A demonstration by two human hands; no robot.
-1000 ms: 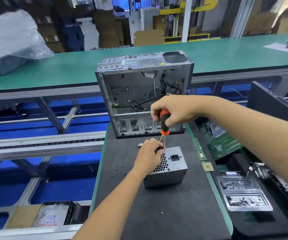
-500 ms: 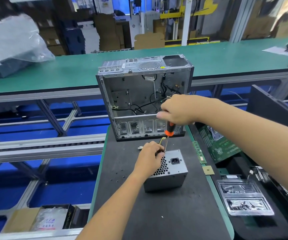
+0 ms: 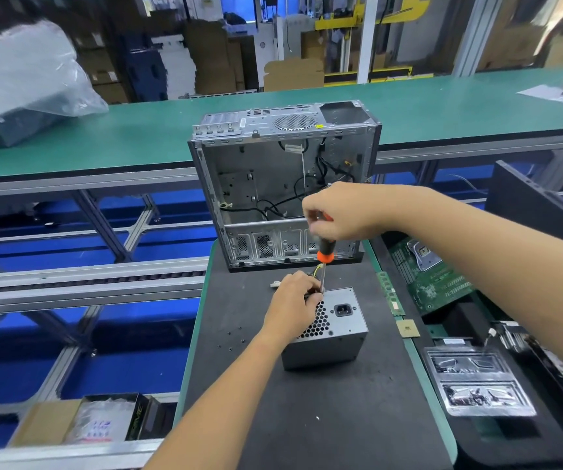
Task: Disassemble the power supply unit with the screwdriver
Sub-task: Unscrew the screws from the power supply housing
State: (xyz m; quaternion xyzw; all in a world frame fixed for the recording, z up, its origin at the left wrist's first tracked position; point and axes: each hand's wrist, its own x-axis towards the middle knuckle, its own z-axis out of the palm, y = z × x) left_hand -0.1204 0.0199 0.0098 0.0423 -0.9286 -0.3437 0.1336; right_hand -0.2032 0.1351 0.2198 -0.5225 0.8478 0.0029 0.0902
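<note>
Head view shows the grey power supply unit (image 3: 331, 329) out on the black mat (image 3: 307, 418), left hand (image 3: 293, 308) gripping its far left corner, right hand (image 3: 339, 212) squeezing the upright screwdriver (image 3: 324, 254) there, so the lid looks still on.

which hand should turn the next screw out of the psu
Right. The right hand already grips the screwdriver upright over the power supply unit; the left hand steadies it.

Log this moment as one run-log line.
right hand grips screwdriver upright | tip at power supply unit top corner | left hand holds unit
</note>
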